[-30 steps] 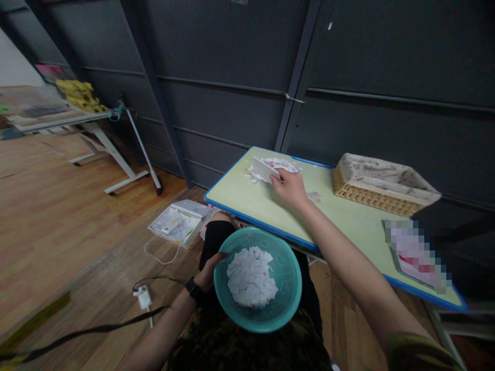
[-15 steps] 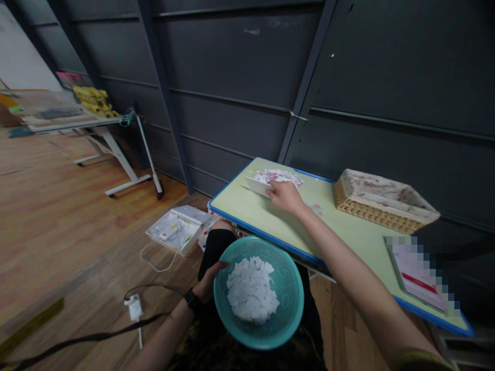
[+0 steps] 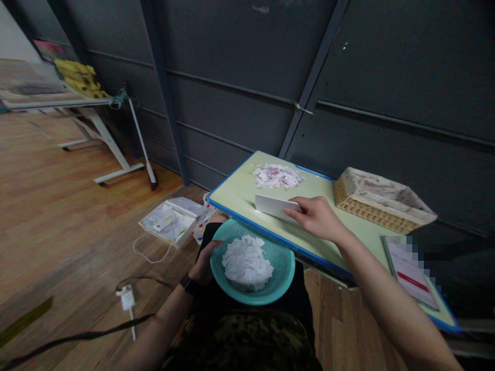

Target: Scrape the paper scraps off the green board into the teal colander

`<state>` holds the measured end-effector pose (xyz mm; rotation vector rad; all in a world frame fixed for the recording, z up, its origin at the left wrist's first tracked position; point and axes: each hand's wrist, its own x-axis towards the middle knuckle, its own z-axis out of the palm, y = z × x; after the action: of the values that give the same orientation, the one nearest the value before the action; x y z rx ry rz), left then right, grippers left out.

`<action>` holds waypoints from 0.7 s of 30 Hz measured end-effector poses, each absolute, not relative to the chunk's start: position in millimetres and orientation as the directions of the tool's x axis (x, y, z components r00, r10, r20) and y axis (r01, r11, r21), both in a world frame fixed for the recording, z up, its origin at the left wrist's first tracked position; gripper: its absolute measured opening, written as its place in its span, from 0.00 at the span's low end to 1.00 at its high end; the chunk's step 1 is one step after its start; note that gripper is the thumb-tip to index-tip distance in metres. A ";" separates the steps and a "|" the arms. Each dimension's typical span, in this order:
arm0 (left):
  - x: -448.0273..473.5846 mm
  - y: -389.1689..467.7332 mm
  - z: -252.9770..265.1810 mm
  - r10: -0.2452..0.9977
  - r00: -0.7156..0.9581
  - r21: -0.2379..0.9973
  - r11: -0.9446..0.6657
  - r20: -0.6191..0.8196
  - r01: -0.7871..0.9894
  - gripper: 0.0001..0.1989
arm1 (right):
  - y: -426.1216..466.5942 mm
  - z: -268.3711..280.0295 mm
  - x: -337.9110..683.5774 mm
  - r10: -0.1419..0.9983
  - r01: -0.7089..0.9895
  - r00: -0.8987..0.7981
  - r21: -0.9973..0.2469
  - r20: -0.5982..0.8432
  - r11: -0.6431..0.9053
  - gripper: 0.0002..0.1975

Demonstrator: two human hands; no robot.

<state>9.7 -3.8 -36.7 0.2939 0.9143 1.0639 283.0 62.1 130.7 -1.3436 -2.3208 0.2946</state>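
Left hand (image 3: pixel 204 262), with a dark watch (image 3: pixel 187 283) at the wrist, is closed on the left rim of a teal colander (image 3: pixel 285 265), most of its fingers hidden from view; the colander is held over the lap (image 3: pixel 303 293), just short of the near edge of the desk (image 3: pixel 235 189), and is partly filled with torn white scraps (image 3: pixel 247 263); a white plug adapter (image 3: pixel 127 298) is seen on the floor (image 3: pixel 85 257) to the left. By the right hand (image 3: pixel 315 216), a white card (image 3: pixel 273 206) is pinched at its right end; the card is tilted up on its long side at the desk's left half, closer to the near edge than to the heap behind, though whether the surface is touched cannot be told; toward the near right corner, a flat panel (image 3: pixel 410 270) with a red band is laid, partly pixelated; beyond the near left corner, an open white box (image 3: pixel 168 222) is set on the floor; near the far left corner, white and pinkish scraps (image 3: pixel 277 175) are heaped; along the far edge, to their right, a cloth-lined wicker basket (image 3: pixel 371 207) is placed; farther off at left, a yellow bundle (image 3: pixel 79 77) is carried on a white-legged table (image 3: pixel 112 144); the scene is backed by a dark wall (image 3: pixel 232 51).
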 end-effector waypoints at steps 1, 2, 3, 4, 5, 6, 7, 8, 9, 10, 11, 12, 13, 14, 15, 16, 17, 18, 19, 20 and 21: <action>9.9 -2.5 -34.9 0.843 0.170 0.618 0.497 -0.510 -0.609 0.13 | 59.0 131.4 286.3 0.865 0.759 -0.429 -0.416 0.261 0.501 0.14; 9.9 -1.8 -32.8 0.836 0.168 0.624 0.509 -0.523 -0.593 0.13 | 57.0 131.9 289.6 0.870 0.745 -0.423 -0.449 0.253 0.493 0.14; 9.9 -1.6 -30.4 0.828 0.168 0.625 0.521 -0.534 -0.581 0.12 | 56.0 132.1 292.7 0.877 0.727 -0.415 -0.490 0.243 0.480 0.15; 9.7 -1.9 -27.7 0.827 0.161 0.627 0.521 -0.538 -0.579 0.12 | 55.7 132.0 295.6 0.886 0.708 -0.401 -0.535 0.234 0.461 0.16; 9.4 -2.4 -24.8 0.828 0.148 0.631 0.516 -0.540 -0.579 0.12 | 56.0 131.7 298.1 0.896 0.690 -0.383 -0.575 0.225 0.440 0.16; 9.0 -3.0 -21.9 0.827 0.140 0.634 0.515 -0.544 -0.577 0.12 | 56.6 131.1 300.1 0.905 0.677 -0.365 -0.605 0.219 0.419 0.17; 8.6 -3.7 -19.1 0.831 0.133 0.639 0.508 -0.541 -0.577 0.12 | 57.3 130.3 301.6 0.912 0.674 -0.349 -0.618 0.217 0.405 0.18; 8.3 -4.3 -16.7 0.837 0.127 0.646 0.498 -0.532 -0.579 0.13 | 57.7 129.5 302.5 0.916 0.681 -0.335 -0.615 0.222 0.398 0.18; 7.9 -4.8 -14.8 0.845 0.122 0.651 0.485 -0.520 -0.583 0.15 | 57.7 128.6 302.9 0.916 0.693 -0.328 -0.599 0.233 0.400 0.19; 7.7 -5.2 -13.2 0.856 0.116 0.657 0.468 -0.504 -0.591 0.16 | 57.2 127.9 302.9 0.913 0.705 -0.326 -0.580 0.245 0.407 0.18; 7.4 -5.5 -11.9 0.866 0.110 0.661 0.449 -0.488 -0.601 0.18 | 56.0 127.4 302.6 0.909 0.714 -0.332 -0.562 0.252 0.416 0.18; 7.0 -5.7 -10.9 0.876 0.105 0.664 0.431 -0.471 -0.611 0.20 | 54.1 127.3 302.2 0.905 0.719 -0.340 -0.549 0.256 0.426 0.18; 6.5 -6.0 -9.9 0.883 0.102 0.665 0.418 -0.459 -0.619 0.21 | 51.6 127.6 301.7 0.901 0.720 -0.351 -0.541 0.256 0.434 0.18; 6.0 -6.3 -8.9 0.885 0.105 0.665 0.414 -0.453 -0.621 0.22 | 48.6 128.4 301.3 0.897 0.718 -0.362 -0.537 0.254 0.442 0.18; 5.2 -6.8 -7.8 0.886 0.109 0.667 0.415 -0.450 -0.619 0.22 | 45.2 129.7 300.9 0.894 0.716 -0.371 -0.536 0.252 0.448 0.17; 4.4 -7.4 -6.4 0.884 0.115 0.669 0.422 -0.453 -0.612 0.20 | 41.6 131.3 300.6 0.892 0.712 -0.377 -0.537 0.251 0.452 0.17; 3.6 -8.1 -5.0 0.878 0.121 0.669 0.435 -0.462 -0.602 0.18 | 37.9 133.2 300.5 0.890 0.707 -0.381 -0.542 0.249 0.454 0.17; 2.9 -9.0 -3.4 0.873 0.125 0.671 0.447 -0.471 -0.592 0.15 | 34.5 135.0 300.6 0.890 0.698 -0.385 -0.553 0.243 0.454 0.17; 2.2 -9.9 -1.8 0.870 0.129 0.673 0.454 -0.475 -0.584 0.12 | 31.7 136.7 300.8 0.891 0.689 -0.390 -0.568 0.234 0.450 0.16; 1.8 -10.7 -0.4 0.873 0.129 0.677 0.451 -0.471 -0.581 0.11 | 30.0 137.9 301.2 0.893 0.682 -0.390 -0.582 0.224 0.444 0.16; 1.4 -11.5 1.0 0.876 0.125 0.682 0.445 -0.465 -0.580 0.10 | 29.9 138.5 301.7 0.898 0.679 -0.384 -0.593 0.217 0.433 0.16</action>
<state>1.4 -11.5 1.0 0.3749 0.9565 1.0976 301.7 29.9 138.5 -1.3248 -2.1786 0.5654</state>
